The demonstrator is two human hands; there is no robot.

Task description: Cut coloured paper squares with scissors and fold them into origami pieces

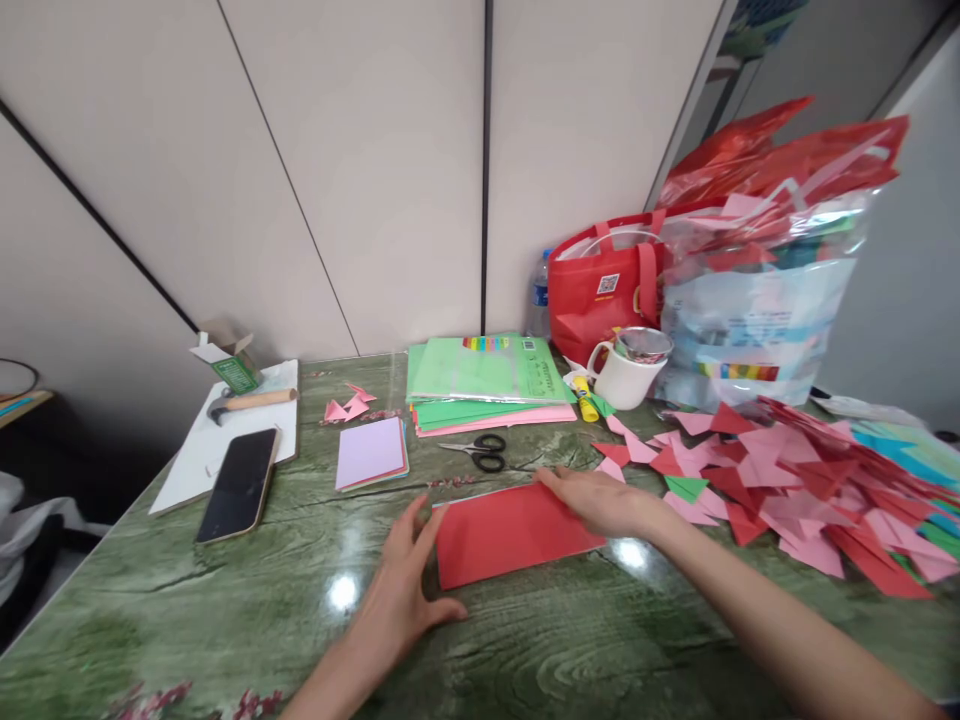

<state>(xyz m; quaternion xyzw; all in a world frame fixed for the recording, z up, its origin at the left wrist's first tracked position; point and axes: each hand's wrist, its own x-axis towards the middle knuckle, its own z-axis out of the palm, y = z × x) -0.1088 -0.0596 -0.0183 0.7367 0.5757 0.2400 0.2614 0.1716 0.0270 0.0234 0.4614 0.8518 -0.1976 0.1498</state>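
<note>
A red rectangular sheet of paper (pixel 510 535), perhaps folded or stacked, lies on the green marbled table (pixel 285 610) in front of me. At its left edge is my left hand (pixel 409 570), fingers spread and thumb apart, fingertips close to the upper left corner. My right hand (pixel 592 500) rests over the paper's upper right part with fingers stretched toward the far edge; the thumb is hidden. Just beyond the paper lie black-handled scissors (pixel 487 453). A stack of small square papers (pixel 371 453), lilac on top, sits to their left.
Green paper packs (pixel 487 370) lie at the back. Pink and red folded pieces (pixel 780 470) are heaped at right, before a white mug (pixel 630 375), red bag (pixel 604 285) and plastic bag (pixel 757 310). At left are a phone (pixel 238 485), hammer (pixel 255 401) and small box (pixel 236 370).
</note>
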